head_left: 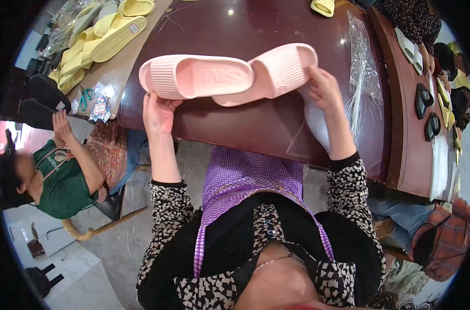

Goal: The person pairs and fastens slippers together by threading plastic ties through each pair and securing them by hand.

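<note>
Two pale pink slippers are held over the dark red table (pixel 235 126). The left slipper (pixel 160 76) lies with its ribbed strap toward the left and its embossed insole facing up. My left hand (pixel 159 111) is closed on its toe end from below, thumb at the edge. The right slipper (pixel 289 72) points up to the right, and its heel end passes beneath the left slipper's heel. My right hand (pixel 323 89) pinches the right slipper near its open toe. Below my right wrist is a whitish, see-through plastic piece (pixel 316 124), partly hidden by the forearm.
Clear plastic bags and thin white strips (pixel 360 67) lie on the table's right side. Yellow slippers (pixel 98 39), green-handled scissors (pixel 85 98) and a small packet (pixel 100 108) are on the left table. A co-worker in green (pixel 64 181) sits left. Black slippers (pixel 424 98) lie on the right table.
</note>
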`<action>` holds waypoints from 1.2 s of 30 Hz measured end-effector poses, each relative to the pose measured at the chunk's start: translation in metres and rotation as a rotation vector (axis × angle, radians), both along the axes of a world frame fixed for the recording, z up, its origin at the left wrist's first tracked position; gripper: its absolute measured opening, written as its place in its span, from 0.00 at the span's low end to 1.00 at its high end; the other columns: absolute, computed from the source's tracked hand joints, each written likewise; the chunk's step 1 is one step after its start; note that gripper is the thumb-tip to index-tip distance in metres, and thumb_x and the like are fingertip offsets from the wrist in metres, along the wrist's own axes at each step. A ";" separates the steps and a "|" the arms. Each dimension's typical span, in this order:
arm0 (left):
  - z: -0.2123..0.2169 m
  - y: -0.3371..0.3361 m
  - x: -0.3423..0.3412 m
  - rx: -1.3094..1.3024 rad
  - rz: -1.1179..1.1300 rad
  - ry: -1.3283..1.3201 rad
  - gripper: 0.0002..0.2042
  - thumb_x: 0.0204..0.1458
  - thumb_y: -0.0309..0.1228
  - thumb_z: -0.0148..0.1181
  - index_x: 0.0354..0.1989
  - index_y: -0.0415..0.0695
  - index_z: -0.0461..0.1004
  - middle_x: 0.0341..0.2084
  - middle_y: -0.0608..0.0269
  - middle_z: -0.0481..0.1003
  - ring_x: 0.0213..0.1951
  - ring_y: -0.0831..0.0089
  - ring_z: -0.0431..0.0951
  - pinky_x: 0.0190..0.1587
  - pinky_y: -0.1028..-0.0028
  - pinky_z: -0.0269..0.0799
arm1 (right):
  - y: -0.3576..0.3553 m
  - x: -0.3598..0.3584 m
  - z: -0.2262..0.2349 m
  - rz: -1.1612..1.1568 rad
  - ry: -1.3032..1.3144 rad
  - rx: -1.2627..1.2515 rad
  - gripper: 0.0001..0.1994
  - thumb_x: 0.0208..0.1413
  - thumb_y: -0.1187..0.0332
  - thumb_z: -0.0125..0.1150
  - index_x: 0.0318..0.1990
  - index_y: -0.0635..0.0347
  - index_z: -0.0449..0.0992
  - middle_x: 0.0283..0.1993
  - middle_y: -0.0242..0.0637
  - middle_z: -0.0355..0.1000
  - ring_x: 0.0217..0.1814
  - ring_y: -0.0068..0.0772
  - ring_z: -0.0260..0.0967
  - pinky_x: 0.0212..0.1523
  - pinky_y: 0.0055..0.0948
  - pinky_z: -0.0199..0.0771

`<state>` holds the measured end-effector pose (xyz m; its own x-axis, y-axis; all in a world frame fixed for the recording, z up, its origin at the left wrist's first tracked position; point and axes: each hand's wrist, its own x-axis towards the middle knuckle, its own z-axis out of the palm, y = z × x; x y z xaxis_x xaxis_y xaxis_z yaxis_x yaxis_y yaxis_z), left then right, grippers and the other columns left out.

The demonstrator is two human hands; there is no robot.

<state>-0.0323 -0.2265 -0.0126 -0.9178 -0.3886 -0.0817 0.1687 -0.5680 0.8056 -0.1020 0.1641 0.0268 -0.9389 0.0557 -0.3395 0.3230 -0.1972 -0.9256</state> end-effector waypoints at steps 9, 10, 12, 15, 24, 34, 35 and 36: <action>0.019 0.016 -0.029 -0.048 -0.169 -0.086 0.12 0.59 0.35 0.46 0.44 0.40 0.68 0.38 0.61 0.73 0.38 0.69 0.75 0.36 0.72 0.72 | 0.076 -0.002 0.021 0.056 0.030 0.037 0.12 0.55 0.59 0.57 0.34 0.60 0.72 0.18 0.22 0.60 0.10 0.09 0.45 0.09 0.13 0.41; 0.020 0.020 -0.031 -0.048 -0.183 -0.090 0.12 0.59 0.35 0.46 0.44 0.40 0.68 0.38 0.61 0.73 0.38 0.69 0.75 0.36 0.72 0.72 | 0.078 -0.003 0.019 0.043 0.026 0.038 0.12 0.55 0.59 0.57 0.34 0.60 0.72 0.18 0.22 0.60 0.10 0.09 0.45 0.09 0.13 0.41; 0.022 0.033 -0.037 -0.061 -0.242 -0.094 0.11 0.58 0.34 0.48 0.43 0.40 0.69 0.38 0.61 0.73 0.40 0.70 0.74 0.40 0.73 0.71 | 0.078 -0.004 0.016 0.068 0.010 0.093 0.12 0.56 0.60 0.55 0.35 0.60 0.73 0.18 0.21 0.59 0.11 0.09 0.46 0.10 0.13 0.42; 0.027 0.047 -0.040 -0.067 -0.305 -0.093 0.11 0.57 0.32 0.50 0.44 0.39 0.69 0.38 0.61 0.73 0.42 0.71 0.73 0.44 0.73 0.69 | 0.080 -0.005 0.014 0.087 0.017 0.095 0.11 0.57 0.61 0.54 0.36 0.60 0.73 0.18 0.21 0.60 0.11 0.09 0.47 0.10 0.13 0.43; 0.104 0.072 -0.001 -0.628 0.075 0.354 0.12 0.55 0.26 0.52 0.46 0.36 0.69 0.42 0.57 0.73 0.47 0.65 0.72 0.50 0.70 0.67 | 0.071 0.021 0.054 -0.116 0.604 0.202 0.08 0.55 0.69 0.56 0.41 0.59 0.74 0.23 0.26 0.67 0.16 0.10 0.54 0.15 0.12 0.50; 0.020 0.115 0.044 -1.698 0.121 0.882 0.13 0.42 0.21 0.59 0.39 0.49 0.76 0.47 0.52 0.68 0.50 0.53 0.69 0.50 0.63 0.69 | 0.039 0.092 -0.018 -0.212 1.046 0.980 0.15 0.44 0.87 0.55 0.40 0.64 0.75 0.38 0.38 0.74 0.34 0.23 0.70 0.32 0.19 0.70; 0.009 0.116 0.049 -1.674 0.096 0.859 0.14 0.41 0.21 0.59 0.39 0.50 0.77 0.47 0.52 0.68 0.51 0.53 0.68 0.50 0.63 0.69 | 0.038 0.097 -0.025 -0.176 1.046 1.003 0.16 0.42 0.88 0.54 0.40 0.64 0.75 0.38 0.40 0.74 0.36 0.27 0.72 0.35 0.21 0.71; 0.005 0.118 0.052 -1.681 0.092 0.845 0.14 0.41 0.21 0.59 0.39 0.50 0.77 0.47 0.52 0.68 0.51 0.53 0.68 0.50 0.63 0.69 | 0.035 0.103 -0.029 -0.166 1.041 0.994 0.16 0.42 0.88 0.54 0.40 0.64 0.75 0.38 0.40 0.74 0.36 0.27 0.72 0.35 0.21 0.71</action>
